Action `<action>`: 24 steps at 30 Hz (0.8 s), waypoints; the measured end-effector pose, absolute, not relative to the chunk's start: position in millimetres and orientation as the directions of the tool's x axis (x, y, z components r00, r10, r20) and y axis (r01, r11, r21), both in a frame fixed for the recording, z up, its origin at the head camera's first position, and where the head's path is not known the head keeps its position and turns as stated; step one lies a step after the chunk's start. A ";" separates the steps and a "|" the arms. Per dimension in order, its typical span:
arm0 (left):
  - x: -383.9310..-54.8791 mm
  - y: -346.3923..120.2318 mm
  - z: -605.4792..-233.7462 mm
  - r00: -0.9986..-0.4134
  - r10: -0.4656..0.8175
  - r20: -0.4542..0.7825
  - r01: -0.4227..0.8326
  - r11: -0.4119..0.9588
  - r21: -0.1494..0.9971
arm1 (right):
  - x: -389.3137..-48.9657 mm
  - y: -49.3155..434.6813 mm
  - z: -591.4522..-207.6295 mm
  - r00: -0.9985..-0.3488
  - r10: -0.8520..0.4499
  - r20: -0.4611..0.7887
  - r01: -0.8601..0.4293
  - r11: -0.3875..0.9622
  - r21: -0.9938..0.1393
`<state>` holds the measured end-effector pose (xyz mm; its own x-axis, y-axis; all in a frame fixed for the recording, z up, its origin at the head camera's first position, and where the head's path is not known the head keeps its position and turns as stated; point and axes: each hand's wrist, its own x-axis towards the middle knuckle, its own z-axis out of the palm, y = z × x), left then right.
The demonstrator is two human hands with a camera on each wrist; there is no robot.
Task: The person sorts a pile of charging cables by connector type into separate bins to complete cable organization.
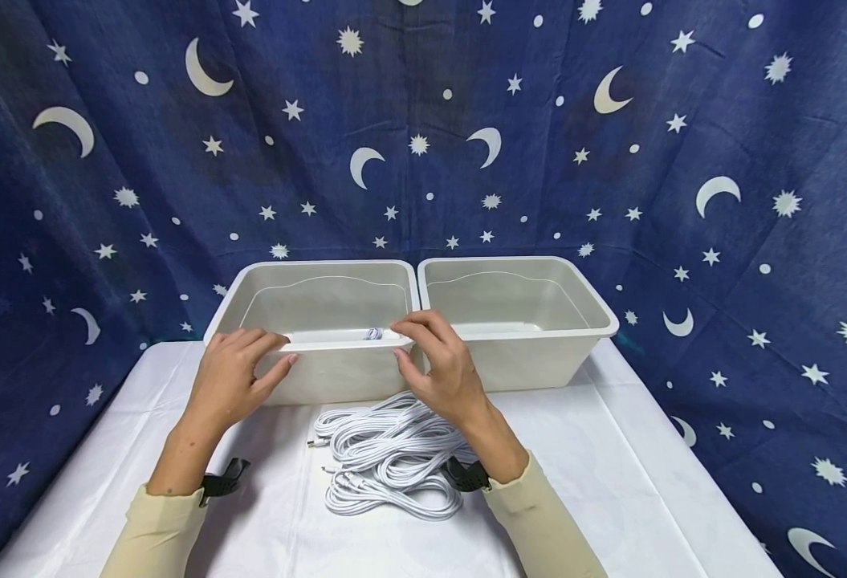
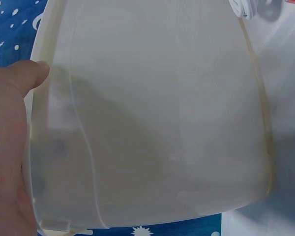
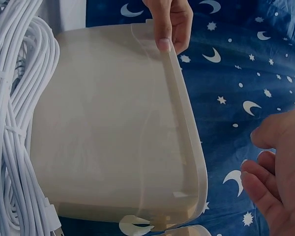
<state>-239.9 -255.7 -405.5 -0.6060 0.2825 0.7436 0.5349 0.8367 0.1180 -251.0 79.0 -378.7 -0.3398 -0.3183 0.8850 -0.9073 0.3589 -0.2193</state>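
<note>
My left hand grips the front rim of the left white plastic bin, thumb on the outer wall and fingers over the edge. The right wrist view shows this same pinch from the side. Near that bin's front right corner is my right hand, its fingers loosely bent with nothing between them. In the right wrist view it hangs apart from the rim. Several coiled white cables lie in a pile on the table in front of the bin, partly beneath my right forearm. Ties bind the coils.
A second white bin stands against the left one, on its right. Inside the left bin lies something small and white with purple marks. A white cloth covers the table; a blue moon-and-star curtain hangs behind.
</note>
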 end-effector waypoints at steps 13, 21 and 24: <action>-240.2 -255.4 -405.2 -0.609 0.284 0.741 0.533 0.838 0.117 | -246.5 80.7 -379.8 -0.342 -0.348 0.873 -0.909 0.360 -0.212; -239.8 -255.2 -405.2 -0.612 0.282 0.739 0.531 0.839 0.120 | -242.8 82.9 -382.1 -0.350 -0.379 0.857 -0.906 0.368 -0.208; -239.6 -254.9 -405.3 -0.613 0.282 0.738 0.532 0.838 0.122 | -241.4 83.5 -382.8 -0.343 -0.391 0.854 -0.909 0.367 -0.197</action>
